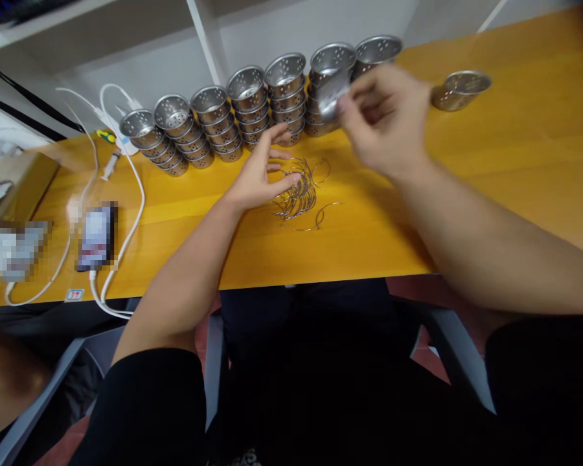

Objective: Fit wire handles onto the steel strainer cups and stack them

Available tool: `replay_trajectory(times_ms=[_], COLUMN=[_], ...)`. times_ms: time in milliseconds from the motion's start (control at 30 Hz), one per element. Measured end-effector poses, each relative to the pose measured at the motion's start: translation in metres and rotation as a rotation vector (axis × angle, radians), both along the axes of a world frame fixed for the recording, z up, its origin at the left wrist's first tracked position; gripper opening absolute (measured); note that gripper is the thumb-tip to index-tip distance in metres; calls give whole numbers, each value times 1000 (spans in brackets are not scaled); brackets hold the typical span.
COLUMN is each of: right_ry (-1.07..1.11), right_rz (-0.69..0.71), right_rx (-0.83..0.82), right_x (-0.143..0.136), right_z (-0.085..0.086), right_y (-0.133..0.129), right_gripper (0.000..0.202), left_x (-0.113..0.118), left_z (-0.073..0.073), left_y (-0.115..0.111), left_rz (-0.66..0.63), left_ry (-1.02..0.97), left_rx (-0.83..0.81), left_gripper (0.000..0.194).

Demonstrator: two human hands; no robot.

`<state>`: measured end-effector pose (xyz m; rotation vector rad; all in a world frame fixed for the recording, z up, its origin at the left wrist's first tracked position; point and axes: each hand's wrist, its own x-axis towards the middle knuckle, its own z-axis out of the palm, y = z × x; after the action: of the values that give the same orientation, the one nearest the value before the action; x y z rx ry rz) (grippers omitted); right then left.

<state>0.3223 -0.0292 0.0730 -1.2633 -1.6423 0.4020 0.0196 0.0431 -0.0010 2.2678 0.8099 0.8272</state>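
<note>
My right hand (pixel 388 120) is raised in front of the right-hand stacks of perforated metal cups (pixel 285 71). Pinched between its thumb and fingers is a shiny metal piece (pixel 331 100), too blurred to tell its exact kind. Over the left side of a loose pile of thin metal wire rings (pixel 298 197) hovers my left hand (pixel 265 168). Its fingers are spread and nothing shows in them; the thumb hides part of the pile, and whether it touches the rings I cannot tell.
Several cup stacks line the back of the yellow table (pixel 505 175). A single metal cup (pixel 459 90) lies tilted at the right. On the left are a phone (pixel 96 236), white cables (pixel 138 194), a syringe (pixel 111 166) and a cardboard box (pixel 34 181). Another person's leg (pixel 10 375) shows at lower left.
</note>
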Motion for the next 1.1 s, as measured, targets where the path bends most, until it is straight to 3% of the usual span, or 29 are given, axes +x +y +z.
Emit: replay_trajectory(times_ms=[67,133,267,400,600,733,867,1000,1100], right_ry=[53,78,-70,-304,-465,-401,-236,-61,12], right_rz=[148,301,454,490,472,503,569,607,622], right_rx=[84,40,23,147,109,102,-31,-137,-167], right_x=[-26,-42,-46,-31,-18,-21,-28,-33,-36], right_z=[-13,-27,-42,-38,-41,-47,-49,-48,-43], right_y=[-9,-11,-4,2,8,12,13,11,9], right_gripper=[61,74,73,61,46,50,47,36,44], left_x=[1,2,-3,-7,-5,-7,-9,-9,-9], left_z=[-5,-11,-14,-15,-18,-17,-12,-6,-4], left_y=[6,15,30,35,35,34,33,31,29], left_rz=[-53,-99,-114,-124,-145,-133,-87,-63,-67], left_ry=[-43,-89,-89,-73,-96,-90,-29,16,8], left_rx=[28,69,157,145,166,165,214,241,234], left_gripper=[124,131,128,126,120,113,106,100,102])
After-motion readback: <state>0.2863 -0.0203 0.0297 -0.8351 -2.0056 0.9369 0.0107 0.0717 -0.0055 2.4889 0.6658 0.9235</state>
